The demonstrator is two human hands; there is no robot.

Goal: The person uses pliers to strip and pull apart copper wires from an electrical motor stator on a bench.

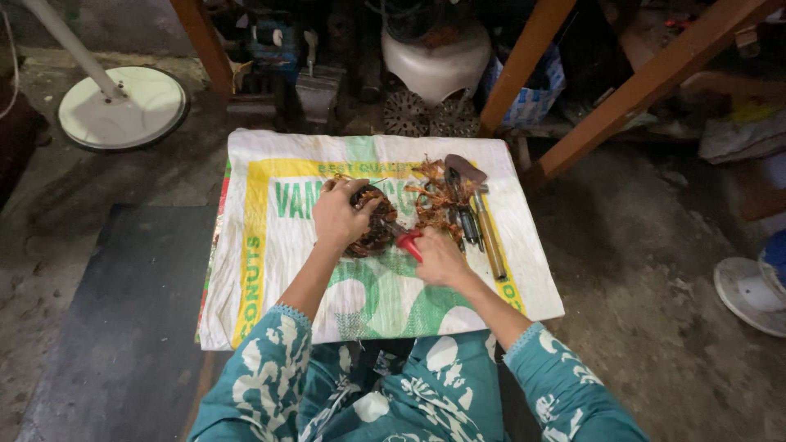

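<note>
My left hand (340, 214) grips a round motor stator with copper windings (375, 229), holding it down on a white, green and yellow woven sack (270, 270) spread on the floor. My right hand (440, 258) is closed around the red handles of a cutter (408, 242), whose jaws point into the stator's windings. Beside the right hand lies a pile of cut copper wire (434, 200).
A screwdriver with a yellowish handle (488, 237) and other dark hand tools (460, 209) lie on the sack's right side. A white round fan base (121, 105) stands at the far left. Wooden legs (647, 86), a white pot (435, 61) and clutter line the back.
</note>
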